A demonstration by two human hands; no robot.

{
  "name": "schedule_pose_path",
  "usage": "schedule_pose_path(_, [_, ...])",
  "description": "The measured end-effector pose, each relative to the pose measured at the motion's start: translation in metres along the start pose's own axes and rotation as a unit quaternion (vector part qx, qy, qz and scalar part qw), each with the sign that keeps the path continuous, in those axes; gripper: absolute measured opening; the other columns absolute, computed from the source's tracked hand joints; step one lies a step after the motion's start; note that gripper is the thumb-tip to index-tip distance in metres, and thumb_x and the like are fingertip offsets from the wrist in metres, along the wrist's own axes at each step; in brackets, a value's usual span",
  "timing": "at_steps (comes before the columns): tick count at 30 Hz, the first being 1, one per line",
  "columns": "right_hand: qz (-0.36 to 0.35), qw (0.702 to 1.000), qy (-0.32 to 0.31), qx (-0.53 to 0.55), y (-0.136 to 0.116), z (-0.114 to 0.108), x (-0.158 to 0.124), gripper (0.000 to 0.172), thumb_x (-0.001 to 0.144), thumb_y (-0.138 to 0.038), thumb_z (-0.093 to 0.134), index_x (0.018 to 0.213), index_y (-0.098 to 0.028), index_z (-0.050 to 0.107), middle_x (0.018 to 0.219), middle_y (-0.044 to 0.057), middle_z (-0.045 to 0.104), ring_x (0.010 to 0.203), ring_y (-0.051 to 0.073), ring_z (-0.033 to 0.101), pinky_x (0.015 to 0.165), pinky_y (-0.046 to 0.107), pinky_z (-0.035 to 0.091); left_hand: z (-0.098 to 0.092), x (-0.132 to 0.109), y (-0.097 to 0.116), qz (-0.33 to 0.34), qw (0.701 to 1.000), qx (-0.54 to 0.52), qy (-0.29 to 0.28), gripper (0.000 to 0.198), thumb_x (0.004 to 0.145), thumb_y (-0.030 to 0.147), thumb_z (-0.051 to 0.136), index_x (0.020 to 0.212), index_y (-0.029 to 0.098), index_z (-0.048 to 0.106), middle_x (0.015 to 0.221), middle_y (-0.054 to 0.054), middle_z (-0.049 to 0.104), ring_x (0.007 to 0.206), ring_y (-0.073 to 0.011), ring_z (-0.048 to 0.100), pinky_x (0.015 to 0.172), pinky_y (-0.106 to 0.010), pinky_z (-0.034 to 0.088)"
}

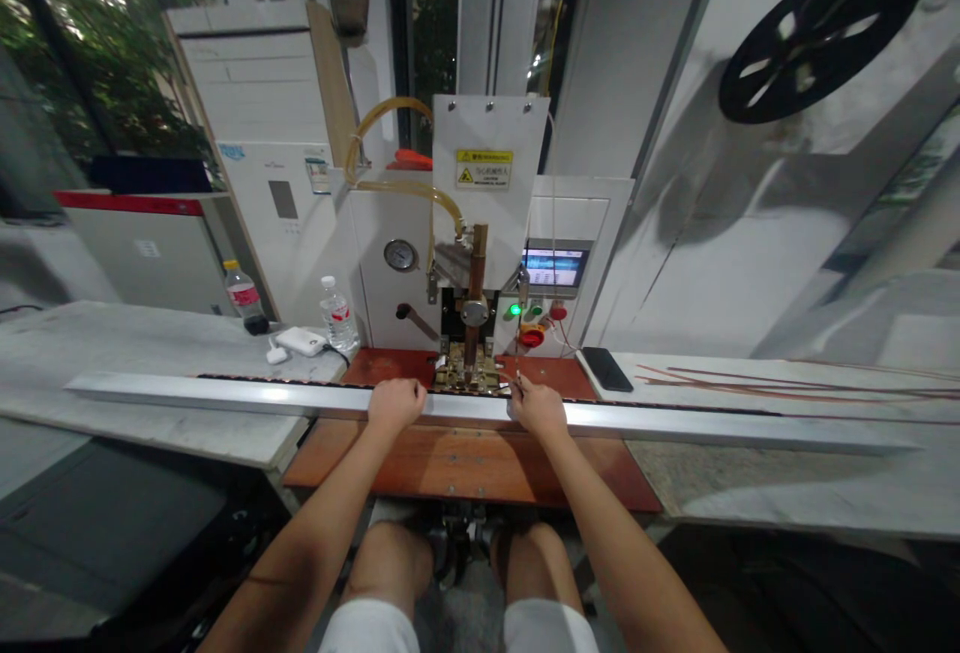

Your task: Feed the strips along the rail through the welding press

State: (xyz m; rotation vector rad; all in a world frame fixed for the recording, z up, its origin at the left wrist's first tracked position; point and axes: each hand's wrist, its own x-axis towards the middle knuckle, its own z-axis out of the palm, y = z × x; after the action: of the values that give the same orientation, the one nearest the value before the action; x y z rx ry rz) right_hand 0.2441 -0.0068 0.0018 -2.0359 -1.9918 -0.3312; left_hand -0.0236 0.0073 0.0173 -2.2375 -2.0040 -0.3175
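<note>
A long silver metal bar [465, 407] lies crosswise in front of me. A thin dark strip [285, 380] with small copper-coloured spots runs along its back edge. My left hand [396, 403] is closed over that back edge, left of the machine's head; its fingertips are hidden. On the other side, my right hand [538, 407] is closed in a pinch at the edge, and what sits between its fingers is too small to name. Between both hands, the copper-coloured rod [471, 345] of a white press-like machine [487, 218] points down to a brass-coloured fixture [450, 370].
A reddish-brown board [465, 463] lies under the bar. Bottles [340, 318] and a white charger [300, 341] stand at left. A phone [607, 369] and several thin copper-coloured rods [720, 385] lie at right. The machine carries a lit screen [556, 265] and buttons.
</note>
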Motion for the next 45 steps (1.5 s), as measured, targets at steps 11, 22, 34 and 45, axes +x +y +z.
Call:
schedule_pose_path(11, [0.002, 1.000, -0.023, 0.000, 0.000, -0.003, 0.003, 0.037, 0.093, -0.039, 0.030, 0.109, -0.022, 0.058, 0.083, 0.009, 0.069, 0.076, 0.021, 0.065, 0.067, 0.028, 0.040, 0.001, 0.004, -0.001, 0.000, 1.000, 0.002, -0.020, 0.047, 0.087, 0.038, 0.028, 0.089, 0.018, 0.071, 0.089, -0.013, 0.070, 0.084, -0.0239, 0.064, 0.078, -0.034, 0.044])
schedule_pose_path(22, [0.002, 0.998, -0.067, 0.008, -0.001, -0.009, 0.007, 0.038, 0.094, -0.040, 0.027, 0.108, -0.023, 0.059, 0.090, 0.010, 0.069, 0.081, 0.021, 0.064, 0.071, 0.029, 0.040, 0.001, 0.009, 0.000, -0.006, 0.999, 0.004, -0.037, 0.049, 0.087, 0.039, 0.027, 0.091, 0.019, 0.072, 0.089, -0.013, 0.070, 0.084, -0.0233, 0.065, 0.077, -0.033, 0.046])
schedule_pose_path(34, [0.000, 0.998, -0.062, 0.000, 0.001, -0.004, 0.010, 0.043, 0.094, -0.043, 0.022, 0.104, -0.024, 0.060, 0.089, 0.009, 0.069, 0.079, 0.020, 0.063, 0.071, 0.028, 0.039, 0.000, 0.012, 0.001, -0.008, 0.999, -0.001, -0.039, 0.047, 0.086, 0.038, 0.029, 0.091, 0.020, 0.072, 0.089, -0.012, 0.070, 0.086, -0.0234, 0.065, 0.078, -0.033, 0.046])
schedule_pose_path(45, [-0.003, 0.998, -0.050, 0.022, 0.002, -0.006, 0.013, 0.044, 0.094, -0.047, 0.025, 0.102, -0.023, 0.062, 0.089, 0.009, 0.069, 0.079, 0.020, 0.063, 0.068, 0.027, 0.039, 0.000, 0.014, 0.000, -0.001, 0.999, -0.003, -0.044, 0.046, 0.085, 0.039, 0.030, 0.090, 0.020, 0.072, 0.089, -0.012, 0.070, 0.086, -0.0241, 0.065, 0.076, -0.033, 0.046])
